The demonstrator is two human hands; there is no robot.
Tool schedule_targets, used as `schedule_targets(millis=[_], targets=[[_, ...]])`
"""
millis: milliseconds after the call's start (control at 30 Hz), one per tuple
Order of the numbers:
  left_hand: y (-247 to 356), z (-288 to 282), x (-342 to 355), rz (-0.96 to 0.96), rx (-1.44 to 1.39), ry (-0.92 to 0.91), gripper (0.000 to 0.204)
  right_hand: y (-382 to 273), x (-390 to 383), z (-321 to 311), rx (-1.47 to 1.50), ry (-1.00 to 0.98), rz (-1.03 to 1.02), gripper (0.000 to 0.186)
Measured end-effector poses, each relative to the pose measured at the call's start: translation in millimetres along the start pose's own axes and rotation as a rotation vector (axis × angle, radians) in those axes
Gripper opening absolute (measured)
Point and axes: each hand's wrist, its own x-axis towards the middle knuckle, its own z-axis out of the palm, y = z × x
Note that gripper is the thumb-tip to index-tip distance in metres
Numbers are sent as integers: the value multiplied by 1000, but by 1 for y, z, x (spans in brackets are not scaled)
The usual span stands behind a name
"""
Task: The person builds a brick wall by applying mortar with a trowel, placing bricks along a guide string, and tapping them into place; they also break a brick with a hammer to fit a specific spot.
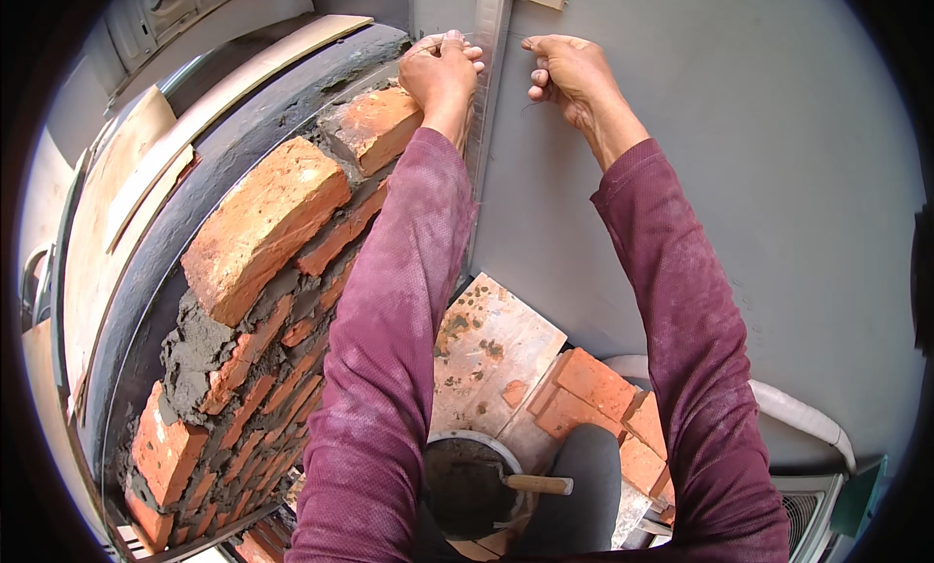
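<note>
At the top, my left hand (pixel 440 74) is closed on a thin line, beside a pale vertical strip (pixel 484 154) against the grey wall (pixel 769 193). To its right, my right hand (pixel 564 81) pinches the fine line, a loose bit dangling beneath its fingers. Below and left of my left hand stands a brick wall (pixel 263 227) with thick wet mortar (pixel 195 359) between courses and bricks (pixel 375 130) on top. Another line runs along the wall's far side.
Boards (pixel 170 145) lean along a dark ledge (pixel 156 271) at left. Below are a spotted board (pixel 486 329), a bucket (pixel 457 475) with a wooden-handled tool (pixel 540 483), stacked bricks (pixel 593 383), a white pipe (pixel 798 407) and a vented metal unit (pixel 808 505) at lower right.
</note>
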Motion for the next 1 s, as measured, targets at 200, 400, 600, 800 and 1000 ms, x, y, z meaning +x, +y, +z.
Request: schedule_targets(millis=[200, 400, 600, 800, 1000], targets=[[-4, 11, 7, 111, 61, 37, 16, 11, -3, -3, -240, 102, -253, 29], [-9, 9, 8, 100, 81, 48, 18, 21, 2, -12, -823, 176, -743, 34], [-6, 7, -1, 156, 201, 27, 14, 16, -1, -16, -934, 113, -681, 34], [-17, -1, -17, 180, 245, -59, 24, -2, -7, -13, -1130, 15, -642, 30], [-43, 14, -12, 233, -83, -16, 39, -32, -1, 22, -1448, -227, -663, 24]])
